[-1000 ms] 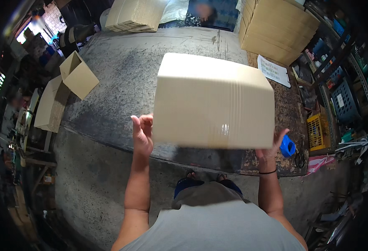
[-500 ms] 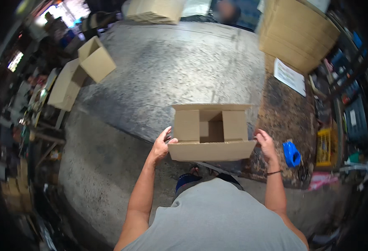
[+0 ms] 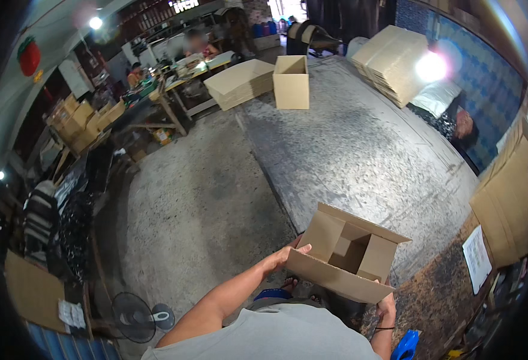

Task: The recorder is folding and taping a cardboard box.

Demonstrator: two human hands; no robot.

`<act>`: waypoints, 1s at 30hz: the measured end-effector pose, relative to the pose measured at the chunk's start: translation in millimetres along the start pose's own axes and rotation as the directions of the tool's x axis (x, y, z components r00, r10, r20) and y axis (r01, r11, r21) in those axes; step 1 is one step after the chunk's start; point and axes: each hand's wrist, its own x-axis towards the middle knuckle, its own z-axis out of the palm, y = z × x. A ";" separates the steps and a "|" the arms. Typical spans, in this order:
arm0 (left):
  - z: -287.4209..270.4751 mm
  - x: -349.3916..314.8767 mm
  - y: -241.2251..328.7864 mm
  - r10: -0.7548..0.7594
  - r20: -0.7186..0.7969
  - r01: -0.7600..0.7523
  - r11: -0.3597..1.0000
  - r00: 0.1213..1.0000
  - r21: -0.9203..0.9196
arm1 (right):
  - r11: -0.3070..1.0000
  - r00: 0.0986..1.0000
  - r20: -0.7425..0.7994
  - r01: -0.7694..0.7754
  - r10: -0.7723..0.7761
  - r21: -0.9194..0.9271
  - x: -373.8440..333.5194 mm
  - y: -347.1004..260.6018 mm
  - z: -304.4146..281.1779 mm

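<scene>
A brown cardboard box [image 3: 338,277] is in front of me at the table's near edge, its top flaps spread and its inside showing. My left hand [image 3: 292,253] grips its left end, the thumb over the near flap's edge and the other fingers mostly hidden. At the right end, my right hand [image 3: 387,305] is closed around the near flap's corner, with part of the fingers behind the cardboard. A blue plastic tool [image 3: 406,345] lies close to my right wrist.
The large grey table [image 3: 336,144] bears another open box [image 3: 291,90] and stacks of flat cardboard [image 3: 240,83] at its far side. A printed sheet [image 3: 477,259] lies to the right by leaning cardboard [image 3: 507,198]. A fan [image 3: 133,317] stands at lower left. People sit at a far bench.
The view has swung left, showing more of the room. The box now sits at an angle, and my left hand's spread fingers have closed on its end.
</scene>
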 end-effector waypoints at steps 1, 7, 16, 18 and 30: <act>0.4 -10.6 5.6 0.059 -0.028 -0.059 0.998 0.998 -0.008 | 0.998 0.998 0.021 0.060 -0.061 0.002 5.1 -11.0 5.4; -49.8 -23.6 24.0 0.258 -0.149 -0.249 0.966 0.955 0.075 | 0.971 0.949 0.286 0.181 -0.132 -0.154 66.3 -64.6 59.4; -168.7 -30.1 49.5 0.350 -0.330 -0.356 0.933 0.877 0.042 | 0.975 0.895 0.419 0.206 -0.152 -0.086 126.8 -85.9 191.5; -205.4 -29.5 56.8 0.342 -0.360 -0.338 0.938 0.868 0.077 | 0.970 0.909 0.395 0.200 -0.133 -0.136 137.5 -84.7 226.7; -365.5 -17.4 111.4 0.547 -0.232 -0.583 0.802 0.805 -0.130 | 0.965 0.985 0.138 0.129 -0.099 -0.228 215.7 -92.0 356.0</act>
